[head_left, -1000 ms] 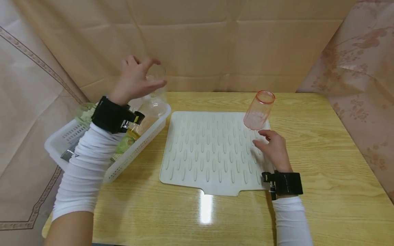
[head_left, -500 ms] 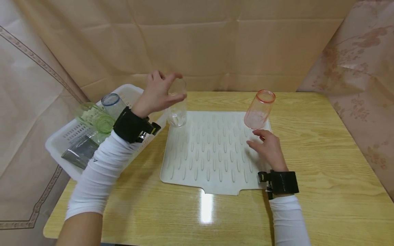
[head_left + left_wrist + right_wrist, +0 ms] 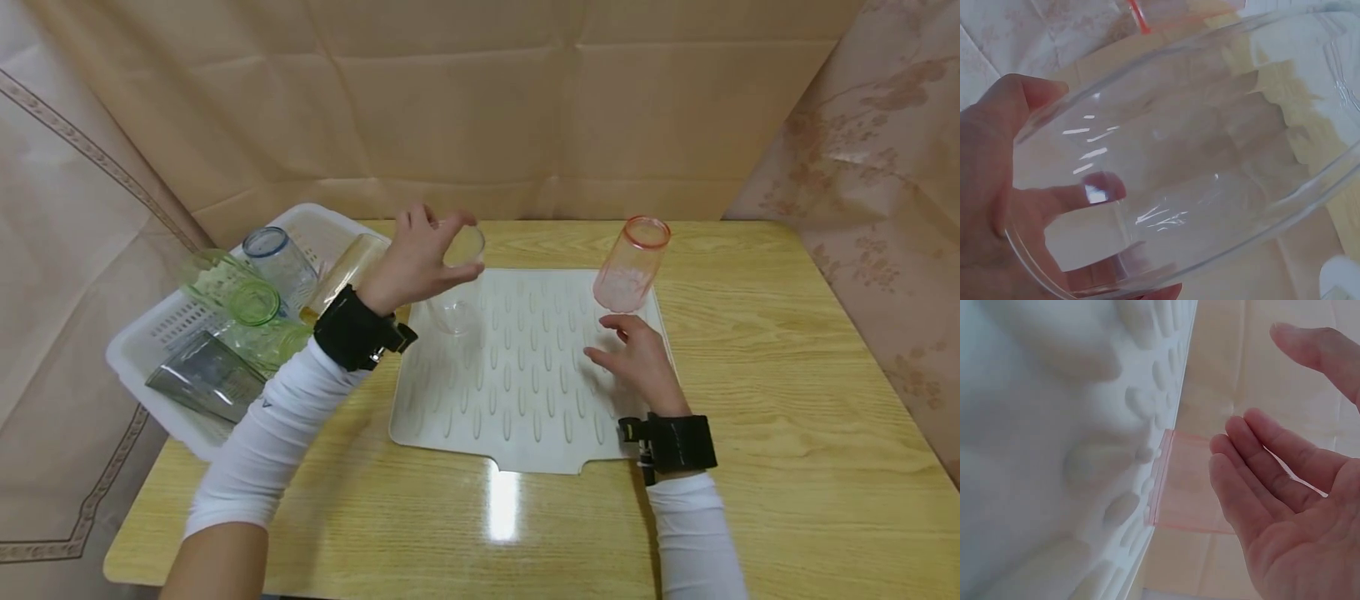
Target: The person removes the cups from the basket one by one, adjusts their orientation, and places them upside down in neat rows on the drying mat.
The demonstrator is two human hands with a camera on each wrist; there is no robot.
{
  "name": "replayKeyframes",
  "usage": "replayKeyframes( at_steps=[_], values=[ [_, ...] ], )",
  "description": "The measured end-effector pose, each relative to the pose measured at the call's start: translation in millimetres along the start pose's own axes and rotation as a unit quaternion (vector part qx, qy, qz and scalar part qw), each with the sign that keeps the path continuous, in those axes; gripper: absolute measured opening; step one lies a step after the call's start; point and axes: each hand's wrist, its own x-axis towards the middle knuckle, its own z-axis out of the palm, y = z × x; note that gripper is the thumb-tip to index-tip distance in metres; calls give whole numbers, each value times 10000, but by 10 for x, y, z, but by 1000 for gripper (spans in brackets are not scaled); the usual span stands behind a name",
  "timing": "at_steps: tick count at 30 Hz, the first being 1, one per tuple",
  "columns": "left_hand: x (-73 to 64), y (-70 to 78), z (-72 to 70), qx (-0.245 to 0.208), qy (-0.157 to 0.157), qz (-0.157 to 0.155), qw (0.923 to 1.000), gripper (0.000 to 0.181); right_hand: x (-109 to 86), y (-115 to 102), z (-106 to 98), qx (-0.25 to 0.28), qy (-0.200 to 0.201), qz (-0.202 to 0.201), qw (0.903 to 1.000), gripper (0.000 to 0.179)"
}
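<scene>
The left hand point(image 3: 412, 262) grips a clear glass point(image 3: 456, 315); the white mat point(image 3: 517, 408) lies below. The right hand point(image 3: 639, 360) has thumb and fingers apart, the pink glass point(image 3: 628, 273) just beyond.

Tan cloth point(image 3: 465, 108) hangs behind a wood-grain table point(image 3: 795, 400) with a bright reflection point(image 3: 502, 507).

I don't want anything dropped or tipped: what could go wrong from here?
The left hand grips the clear cup by its upper end, so it might slip. The right hand is near the pink cup on the white mat and could knock it over.
</scene>
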Motion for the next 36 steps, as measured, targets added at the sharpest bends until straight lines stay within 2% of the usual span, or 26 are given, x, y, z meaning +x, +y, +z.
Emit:
replayKeyframes(
  at_steps=[6, 14, 18, 22, 29, 36],
  values=[
    [7, 92, 163, -149, -64, 20, 9999, 57, 3, -22, 55, 49, -19, -99, 9999, 49],
    [3, 185, 349, -77, -10, 241, 9997, 55, -13, -110, 140, 161, -310, 244, 9991, 58],
    [22, 248, 423, -223, -167, 61, 9996, 56, -17, -162, 199, 260, -373, 248, 9987, 63],
    [33, 325, 508, -448, -313, -124, 9984, 57, -21, -203, 263, 382, -404, 68, 9984, 66],
    [40, 457, 638, -735, -355, -96, 9966, 56, -49, -256, 343, 631, -627, -216, 9958, 70],
    [30, 553, 726, -867, -315, -154, 9956, 57, -79, -302, 377, 753, -814, -237, 9936, 73]
  ],
)
